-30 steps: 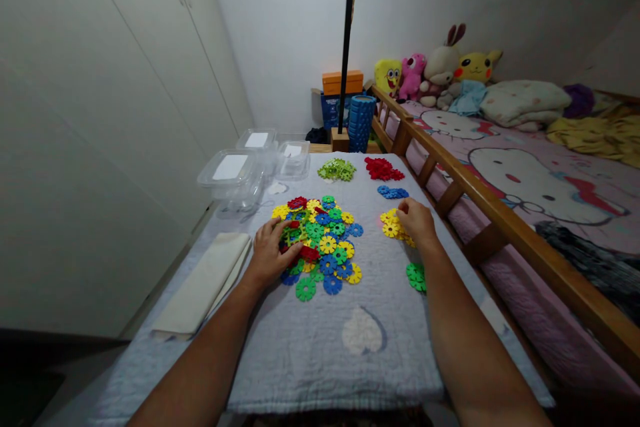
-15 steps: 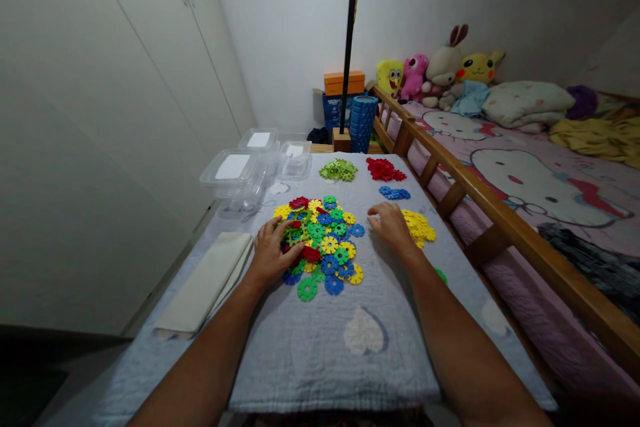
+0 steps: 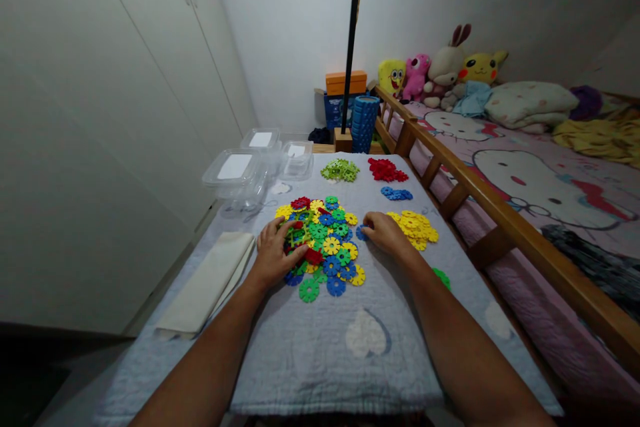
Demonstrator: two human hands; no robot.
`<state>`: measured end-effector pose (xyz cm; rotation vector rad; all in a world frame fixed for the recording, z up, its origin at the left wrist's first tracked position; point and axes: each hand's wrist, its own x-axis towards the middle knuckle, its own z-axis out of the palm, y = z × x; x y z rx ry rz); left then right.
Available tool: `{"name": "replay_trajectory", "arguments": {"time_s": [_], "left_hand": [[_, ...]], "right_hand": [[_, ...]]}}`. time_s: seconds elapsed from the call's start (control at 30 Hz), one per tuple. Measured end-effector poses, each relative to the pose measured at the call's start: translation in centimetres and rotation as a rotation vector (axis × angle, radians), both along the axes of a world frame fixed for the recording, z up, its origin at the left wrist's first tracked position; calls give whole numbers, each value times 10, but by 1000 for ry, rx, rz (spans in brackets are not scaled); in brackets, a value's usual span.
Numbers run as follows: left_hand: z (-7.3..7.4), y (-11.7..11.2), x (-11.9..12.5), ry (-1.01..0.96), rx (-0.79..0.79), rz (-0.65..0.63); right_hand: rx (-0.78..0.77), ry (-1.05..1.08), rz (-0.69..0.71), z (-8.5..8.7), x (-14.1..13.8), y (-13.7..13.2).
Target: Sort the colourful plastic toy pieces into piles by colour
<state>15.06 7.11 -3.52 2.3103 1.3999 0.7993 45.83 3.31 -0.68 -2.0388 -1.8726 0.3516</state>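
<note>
A mixed pile of toothed plastic snowflake discs (image 3: 331,245) in green, yellow, blue and red lies on the cloth-covered table. Resting on its left side, my left hand (image 3: 274,250) has thumb and fingers spread over red and light-green pieces. At the pile's right edge, my right hand (image 3: 383,232) has thumb and finger closed on a blue disc (image 3: 361,233), partly hidden by the fingers. Just right of that hand is a heap of yellow discs (image 3: 417,230). A green disc (image 3: 442,278) lies beside my right forearm.
Light-green pieces (image 3: 340,170), red pieces (image 3: 386,170) and blue discs (image 3: 397,193) form separate groups at the back. Clear plastic containers (image 3: 235,177) stand at the back left, with a folded cream cloth (image 3: 207,283) nearer. A wooden bed rail (image 3: 460,190) runs along the right.
My right hand has moved left and slightly down, from beside the yellow heap to the blue disc, and its fingers have closed. My left hand stays on the pile.
</note>
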Motion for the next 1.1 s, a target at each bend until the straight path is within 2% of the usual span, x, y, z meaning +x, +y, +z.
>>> {"name": "replay_trajectory", "arguments": {"time_s": [0.1,0.2,0.33,0.47,0.67,0.8,0.97,1.1], "left_hand": [[1,0,0,-2,-1,1],[1,-1,1,5,0,-4],[1,-1,1,6,2,-4],[-1,0,0,-8,8,-2],[-4,1,-1,-18,24,-9],[-5,1,-1,-19,31,-10],[-4,2,-1,-20,27,-7],[-3,0,1,-13,20,2]], "right_hand": [[14,188,-18,9,26,14],[112,284,-157,20,59,34],[247,123,-399,26,99,61],[282,-45,-493,19,121,79],[217,-181,-458,3,130,89],[166,-202,-431,-1,129,86],[223,-73,-443,9,122,76],[270,52,-385,21,95,60]]}}
